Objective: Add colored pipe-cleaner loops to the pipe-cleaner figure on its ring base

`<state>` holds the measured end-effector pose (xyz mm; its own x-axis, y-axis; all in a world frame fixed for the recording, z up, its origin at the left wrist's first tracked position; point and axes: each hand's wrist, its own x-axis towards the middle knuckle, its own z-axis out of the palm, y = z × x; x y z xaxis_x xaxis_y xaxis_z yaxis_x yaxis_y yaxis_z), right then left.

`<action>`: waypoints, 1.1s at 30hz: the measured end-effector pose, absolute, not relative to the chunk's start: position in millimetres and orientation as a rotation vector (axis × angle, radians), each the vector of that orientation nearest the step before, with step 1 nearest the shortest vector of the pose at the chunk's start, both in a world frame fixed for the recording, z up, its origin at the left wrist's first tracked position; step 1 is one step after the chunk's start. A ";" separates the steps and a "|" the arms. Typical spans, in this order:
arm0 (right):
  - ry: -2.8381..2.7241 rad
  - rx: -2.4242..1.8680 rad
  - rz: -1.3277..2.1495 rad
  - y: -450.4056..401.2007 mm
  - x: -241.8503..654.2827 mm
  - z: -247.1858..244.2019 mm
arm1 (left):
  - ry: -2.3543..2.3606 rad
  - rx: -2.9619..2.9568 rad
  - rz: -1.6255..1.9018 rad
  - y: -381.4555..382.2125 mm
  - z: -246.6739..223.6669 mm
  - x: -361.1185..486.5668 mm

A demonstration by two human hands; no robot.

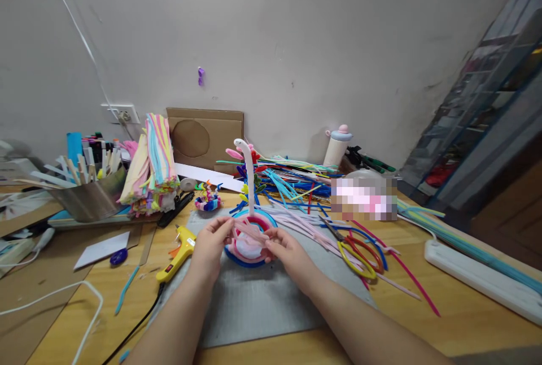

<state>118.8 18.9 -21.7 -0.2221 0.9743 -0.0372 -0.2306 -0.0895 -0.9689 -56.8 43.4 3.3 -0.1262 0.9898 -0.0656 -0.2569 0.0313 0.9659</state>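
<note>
Grey mat point(249, 305): lies on the wooden table point(423, 252), right under the forearms, so that's basically the workspace.
Left hand point(213, 239): thumb and fingers pinched together on the left end of some pale pink fuzzy strips point(250, 231).
Right hand point(284, 247): same deal, fingertips closed on the right end of those strips.
Pink strips: held across between the two hands, just over the round coil.
Round coil point(249, 262): on the mat in the middle, blue outer ring with pink and white inside, partly hidden by the fingers.
Glue gun point(180, 253): yellow, left of the left hand, black cord running toward the near edge.
Scissors point(344, 253): to the right, yellow and orange handles, blades pointing far left across loose stems.
Power strip point(483, 280): white, way over on the right.
White stalk point(249, 181): upright at the coil's far side, top bent over to the left. Can't tell if it's attached.
Metal container point(93, 198): far left, stuffed with sticks.
Pastel bundles point(161, 147): just right of that container, striped and fuzzy.
Bottle point(337, 150): far right, pink-and-blue top, close to the wall point(275, 26).
Cardboard point(228, 127): leaning on the wall, far left of centre.
</note>
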 end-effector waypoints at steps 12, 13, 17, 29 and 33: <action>-1.173 -1.008 1.427 19.3 117.0 -24.7 | 1.139 0.987 1.264 42.6 9.0 -58.5; -1.177 -1.015 1.409 19.8 117.4 -24.9 | 1.135 1.001 1.245 42.4 7.7 -57.5; -1.128 -1.022 1.432 22.2 119.3 -28.3 | 1.120 1.087 1.214 41.7 6.0 -55.7; -0.958 -0.938 1.589 20.7 121.2 -27.5 | 1.059 1.080 1.265 40.6 7.7 -54.0; -0.925 -0.849 1.591 17.8 119.4 -24.5 | 1.030 1.092 1.234 34.7 3.9 -41.4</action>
